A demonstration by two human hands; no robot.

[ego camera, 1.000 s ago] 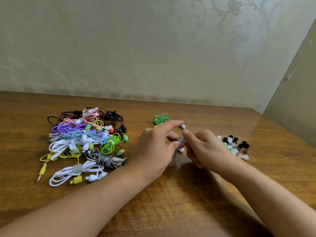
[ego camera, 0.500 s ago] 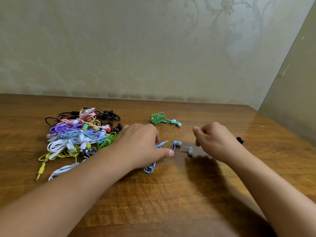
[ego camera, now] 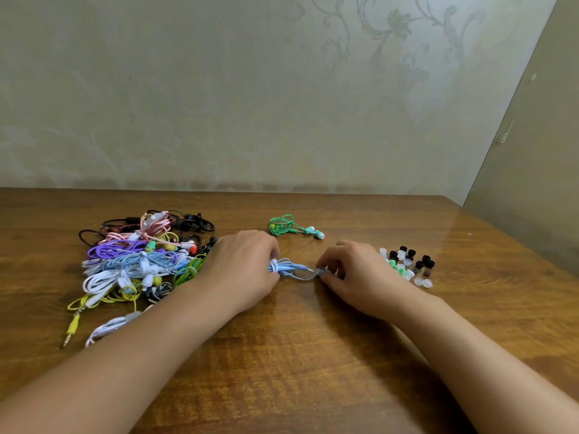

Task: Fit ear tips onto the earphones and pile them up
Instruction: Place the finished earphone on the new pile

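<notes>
1. Lay at the middle of the counter [ego camera: 313, 355]: blue earphones [ego camera: 286, 267], cable bundled in a small coil, thin leads running right out of the coil toward the buds.
2. Looked pale blue, glossy and light; buds themselves mostly hidden under the fingers, so tips fitted or bare could not be told.
3. Held at both ends: left hand [ego camera: 242, 267], its grip curled over the coil at the left end; right hand [ego camera: 347, 270], its grip bent down and pinched on the bud end of the leads.
4. Judged as the step in hand: seating or checking a tip on this blue pair, with the piling part not yet done.
5. Judged as the next need: a firm pinch on the bud stem, a soft tip pushed straight on until seated, then the whole coil carried off to a pile without the cable unwinding.
6. Sat just right of the right hand: loose ear tips [ego camera: 407, 264], black, white, clear and green, clustered close together.
7. Rested farther back, beyond the hands: green earphones [ego camera: 289, 227], coiled, with pale tips on both buds, lying alone.
8. Spread at the left: a tangled heap of earphones [ego camera: 141, 264] in pink, purple, white, yellow, black and green, a yellow plug [ego camera: 71, 327] sticking out at its near edge.
</notes>
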